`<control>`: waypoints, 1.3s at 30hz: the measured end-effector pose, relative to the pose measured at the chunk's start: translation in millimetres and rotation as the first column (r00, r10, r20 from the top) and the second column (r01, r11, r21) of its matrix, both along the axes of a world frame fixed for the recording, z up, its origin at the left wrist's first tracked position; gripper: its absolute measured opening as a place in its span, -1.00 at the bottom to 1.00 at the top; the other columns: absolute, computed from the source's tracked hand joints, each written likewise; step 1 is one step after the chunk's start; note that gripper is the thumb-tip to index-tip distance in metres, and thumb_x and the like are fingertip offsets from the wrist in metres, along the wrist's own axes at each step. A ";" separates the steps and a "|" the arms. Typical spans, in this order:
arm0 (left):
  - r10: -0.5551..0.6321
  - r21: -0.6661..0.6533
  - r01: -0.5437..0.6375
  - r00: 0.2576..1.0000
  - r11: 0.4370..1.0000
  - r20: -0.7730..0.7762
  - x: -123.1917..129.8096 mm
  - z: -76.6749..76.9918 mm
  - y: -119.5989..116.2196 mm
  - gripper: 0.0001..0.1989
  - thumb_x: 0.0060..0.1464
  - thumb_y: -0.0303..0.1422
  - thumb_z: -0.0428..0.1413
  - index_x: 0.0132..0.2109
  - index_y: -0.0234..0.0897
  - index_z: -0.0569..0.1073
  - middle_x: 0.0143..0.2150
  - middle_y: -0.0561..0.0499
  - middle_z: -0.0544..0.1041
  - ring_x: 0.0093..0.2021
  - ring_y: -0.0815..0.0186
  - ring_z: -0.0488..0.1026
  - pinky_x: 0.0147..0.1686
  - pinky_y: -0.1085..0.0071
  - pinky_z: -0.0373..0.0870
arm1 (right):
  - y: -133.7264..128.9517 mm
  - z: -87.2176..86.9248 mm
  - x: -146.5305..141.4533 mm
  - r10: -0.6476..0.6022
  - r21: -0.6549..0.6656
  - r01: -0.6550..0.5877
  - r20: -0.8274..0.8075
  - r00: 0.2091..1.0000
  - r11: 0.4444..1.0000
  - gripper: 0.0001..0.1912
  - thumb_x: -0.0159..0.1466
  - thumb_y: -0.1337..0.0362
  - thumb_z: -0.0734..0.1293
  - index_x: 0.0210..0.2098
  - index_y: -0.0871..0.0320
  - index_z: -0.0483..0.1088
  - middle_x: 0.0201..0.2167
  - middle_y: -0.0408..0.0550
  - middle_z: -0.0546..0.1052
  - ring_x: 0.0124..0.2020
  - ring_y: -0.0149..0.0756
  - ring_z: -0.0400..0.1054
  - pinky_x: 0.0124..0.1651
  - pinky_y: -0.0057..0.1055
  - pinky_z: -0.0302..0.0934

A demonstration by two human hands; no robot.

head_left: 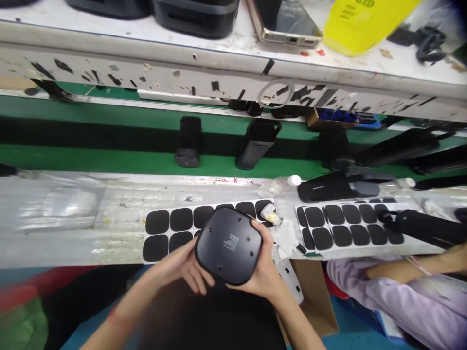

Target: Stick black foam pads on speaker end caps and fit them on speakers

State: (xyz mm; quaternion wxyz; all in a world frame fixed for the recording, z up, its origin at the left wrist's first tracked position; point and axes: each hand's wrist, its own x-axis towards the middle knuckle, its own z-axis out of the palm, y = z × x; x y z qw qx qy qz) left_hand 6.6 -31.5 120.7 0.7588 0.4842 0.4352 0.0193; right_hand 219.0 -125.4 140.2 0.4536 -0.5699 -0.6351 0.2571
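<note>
Both my hands grip a black rounded-square plastic housing (228, 245), which has its underside up, showing small screw holes and a grey label. My left hand (182, 265) cups its lower left edge, and my right hand (260, 267) holds its right side. The housing covers part of a white-backed sheet of black rounded-square adhesive pads (171, 233). A second pad sheet (346, 228) lies to the right. A small crumpled whitish-yellow scrap (270, 213) sits close to the housing's upper right edge.
Plastic sheeting (62, 204) covers the bench. Black units (257, 143) stand on a green conveyor belt (146, 158) beyond it. A co-worker's hand (450, 257) in a lilac sleeve (412, 296) is at right, near a black cylindrical unit (426, 228). A cardboard box (314, 301) stands below the bench.
</note>
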 end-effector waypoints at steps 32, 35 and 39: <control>0.197 0.796 -0.221 0.972 0.564 0.130 14.5 -10.2 -44.6 0.14 -0.31 -0.15 0.40 0.38 -0.19 0.04 0.25 -0.28 0.31 0.19 -0.18 0.43 0.15 -0.09 0.46 | -32.9 -214.9 73.5 -0.229 -0.459 0.509 0.537 0.812 0.728 -0.71 0.35 0.10 0.37 -0.09 0.21 0.43 -0.08 -0.01 0.49 -0.07 -0.20 0.41 -0.01 -0.14 0.36; 0.190 0.802 -0.189 0.977 0.567 0.096 12.1 -12.2 -41.2 0.17 -0.35 -0.15 0.40 0.39 -0.18 0.03 0.25 -0.29 0.31 0.19 -0.21 0.43 0.14 -0.13 0.44 | -47.6 -205.3 98.3 -0.199 -0.431 0.465 0.531 0.823 0.773 -0.73 0.36 0.14 0.37 -0.08 0.22 0.43 -0.10 -0.02 0.51 -0.05 -0.20 0.43 0.03 -0.12 0.36; 0.146 0.777 -0.159 0.985 0.610 0.088 13.3 -17.5 -40.8 0.21 -0.36 -0.06 0.41 0.40 -0.17 0.02 0.28 -0.32 0.30 0.22 -0.23 0.40 0.18 -0.16 0.40 | -56.1 -194.5 113.0 -0.275 -0.373 0.533 0.558 0.783 0.760 -0.70 0.40 0.20 0.33 0.06 0.21 0.40 0.03 0.04 0.48 0.09 -0.10 0.38 0.16 0.01 0.28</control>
